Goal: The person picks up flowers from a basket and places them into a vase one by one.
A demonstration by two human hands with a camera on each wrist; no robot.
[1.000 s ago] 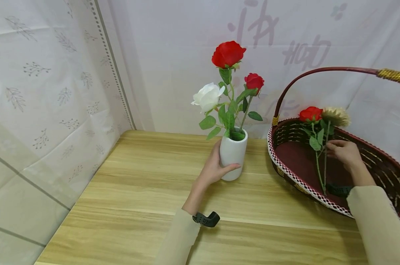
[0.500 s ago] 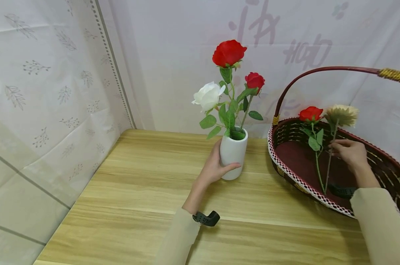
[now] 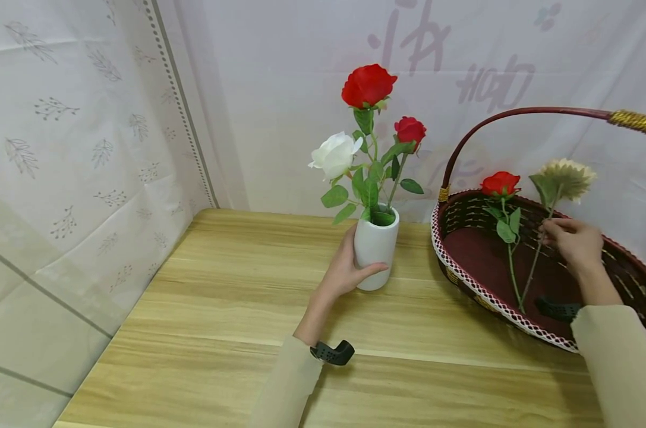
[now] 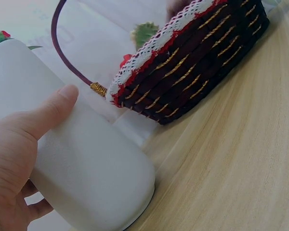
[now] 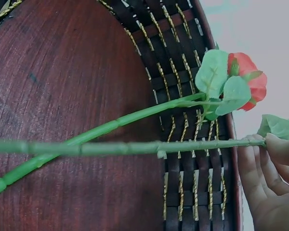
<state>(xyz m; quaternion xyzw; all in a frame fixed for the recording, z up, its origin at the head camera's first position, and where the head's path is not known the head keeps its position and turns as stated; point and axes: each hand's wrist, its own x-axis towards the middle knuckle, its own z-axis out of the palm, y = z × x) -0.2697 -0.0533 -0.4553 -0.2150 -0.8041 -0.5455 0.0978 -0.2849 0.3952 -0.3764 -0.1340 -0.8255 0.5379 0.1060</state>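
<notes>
My left hand [image 3: 349,267] grips a white vase [image 3: 377,252] standing on the wooden table, thumb across its front, fingers round the side. In the vase are a large red rose [image 3: 368,87], a smaller red rose [image 3: 410,132] and a white rose [image 3: 334,156]. Over the basket my right hand [image 3: 574,244] pinches the stem [image 5: 197,146] of a cream flower [image 3: 564,179] just below its bloom. A red rose [image 3: 500,183] with green leaves leans in the basket, its stem [image 5: 101,127] crossing under the cream flower's stem in the right wrist view.
The dark woven basket [image 3: 464,285] with white-and-red lace trim stands at the right of the table [image 3: 221,333]. Its tall handle [image 3: 536,111] arches above it. Printed white cloth [image 3: 258,107] hangs behind and to the left.
My right hand has drawn the cream flower to the right and slightly up, away from the red rose in the basket. My left hand stays on the vase.
</notes>
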